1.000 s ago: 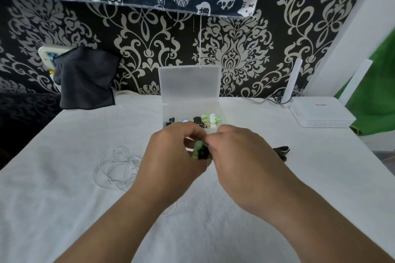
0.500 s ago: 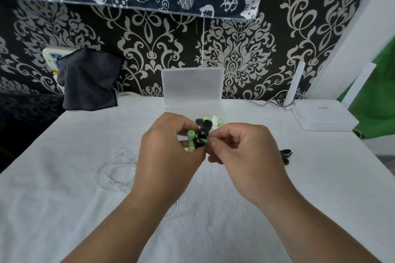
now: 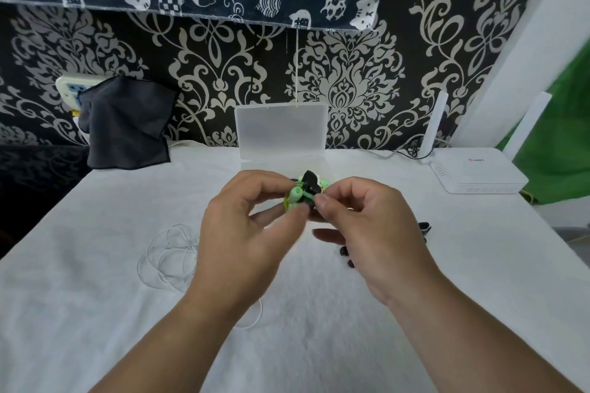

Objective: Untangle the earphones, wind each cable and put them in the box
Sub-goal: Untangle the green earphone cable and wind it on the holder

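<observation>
We see the left hand (image 3: 242, 233) and right hand (image 3: 367, 233) pinching one green-and-black earphones bundle (image 3: 303, 193) between thumbs and curled fingers, just before the open clear box (image 3: 281, 134). A white earphone cable (image 3: 169, 258) lies left of the left hand. The router (image 3: 475, 174) beyond the right hand bears red lettering too small to read.

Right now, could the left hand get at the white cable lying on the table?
Probably yes: the white cable lies in the open close by the left hand, though its fingers are busy pinching the green-and-black earphones.
</observation>
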A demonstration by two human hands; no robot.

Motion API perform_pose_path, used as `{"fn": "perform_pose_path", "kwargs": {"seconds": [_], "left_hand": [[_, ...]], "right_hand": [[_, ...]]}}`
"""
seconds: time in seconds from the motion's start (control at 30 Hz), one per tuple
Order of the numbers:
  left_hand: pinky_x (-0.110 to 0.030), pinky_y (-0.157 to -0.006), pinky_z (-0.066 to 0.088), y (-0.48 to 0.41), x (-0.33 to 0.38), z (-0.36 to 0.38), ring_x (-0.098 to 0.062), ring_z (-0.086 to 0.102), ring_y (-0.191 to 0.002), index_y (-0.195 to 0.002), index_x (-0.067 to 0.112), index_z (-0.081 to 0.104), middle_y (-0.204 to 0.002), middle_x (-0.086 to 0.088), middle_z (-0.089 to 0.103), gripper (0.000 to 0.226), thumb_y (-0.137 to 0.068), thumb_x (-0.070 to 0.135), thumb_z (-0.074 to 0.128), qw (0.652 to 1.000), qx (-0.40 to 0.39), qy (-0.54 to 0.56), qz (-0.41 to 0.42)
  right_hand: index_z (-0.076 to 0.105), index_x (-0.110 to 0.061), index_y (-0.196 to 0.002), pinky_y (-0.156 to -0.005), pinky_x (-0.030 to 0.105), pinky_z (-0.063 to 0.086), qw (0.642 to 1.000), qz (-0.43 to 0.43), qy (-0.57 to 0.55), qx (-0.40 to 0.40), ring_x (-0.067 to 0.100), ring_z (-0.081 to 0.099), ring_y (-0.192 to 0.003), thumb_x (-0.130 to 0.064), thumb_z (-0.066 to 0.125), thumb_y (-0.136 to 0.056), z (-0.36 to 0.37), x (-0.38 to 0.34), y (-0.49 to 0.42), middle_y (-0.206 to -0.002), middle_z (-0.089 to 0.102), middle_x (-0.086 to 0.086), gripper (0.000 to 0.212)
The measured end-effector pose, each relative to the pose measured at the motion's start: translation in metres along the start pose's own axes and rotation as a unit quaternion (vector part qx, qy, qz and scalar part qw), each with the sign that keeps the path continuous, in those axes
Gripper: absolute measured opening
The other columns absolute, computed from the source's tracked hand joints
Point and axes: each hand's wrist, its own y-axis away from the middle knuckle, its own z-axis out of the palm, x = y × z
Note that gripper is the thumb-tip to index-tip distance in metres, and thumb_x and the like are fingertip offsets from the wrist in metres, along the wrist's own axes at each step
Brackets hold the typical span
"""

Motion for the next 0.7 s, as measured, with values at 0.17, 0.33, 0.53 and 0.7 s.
{"fn": "perform_pose_path", "kwargs": {"seconds": [0.17, 0.33, 0.53, 0.7], "left_hand": [[-0.043, -0.079, 0.059, -0.0036, -0.0021, -0.0029, -0.034, 0.070, -0.085, -0.076, 0.001, 0.070, -0.088, -0.014, 0.073, 0.015, -0.078, 0.016, 0.069, 0.995, 0.017, 0.086, -0.049], [-0.046, -0.082, 0.059, -0.0057, -0.0007, -0.0031, -0.034, 0.072, -0.080, -0.065, 0.003, 0.067, -0.093, -0.016, 0.074, 0.008, -0.069, 0.009, 0.071, 0.988, 0.012, 0.109, -0.110], [-0.045, -0.075, 0.057, -0.0060, 0.0008, -0.0016, -0.032, 0.071, -0.066, -0.081, 0.004, 0.062, -0.089, -0.012, 0.075, 0.016, -0.071, -0.003, 0.073, 0.987, 0.028, 0.082, -0.135], [-0.031, -0.066, 0.059, -0.0077, 0.0038, -0.0035, -0.027, 0.072, -0.064, -0.088, 0.002, 0.063, -0.082, -0.011, 0.074, 0.016, -0.080, -0.011, 0.070, 0.986, 0.015, 0.081, -0.144]], "right_hand": [[0.071, -0.006, -0.078, -0.071, 0.030, 0.060, 0.999, -0.018, -0.041, -0.028, 0.023, 0.074, -0.076, -0.004, 0.073, -0.086, -0.0017, -0.0021, -0.0020, -0.085, 0.076, 0.010, 0.008], [0.070, -0.011, -0.069, -0.058, 0.028, 0.056, 0.999, -0.043, 0.009, -0.026, 0.031, 0.069, -0.073, -0.005, 0.081, -0.077, -0.0025, -0.0025, -0.0008, -0.081, 0.075, 0.013, 0.015], [0.064, -0.008, -0.074, -0.051, 0.013, 0.046, 0.999, -0.027, -0.018, -0.031, 0.015, 0.064, -0.064, 0.004, 0.083, -0.071, -0.0023, -0.0020, -0.0009, -0.075, 0.072, 0.014, 0.022], [0.067, -0.007, -0.076, -0.066, 0.023, 0.056, 0.998, -0.028, -0.039, -0.042, 0.019, 0.069, -0.068, 0.009, 0.080, -0.072, -0.0062, -0.0001, -0.0052, -0.076, 0.074, 0.012, 0.020]]}}
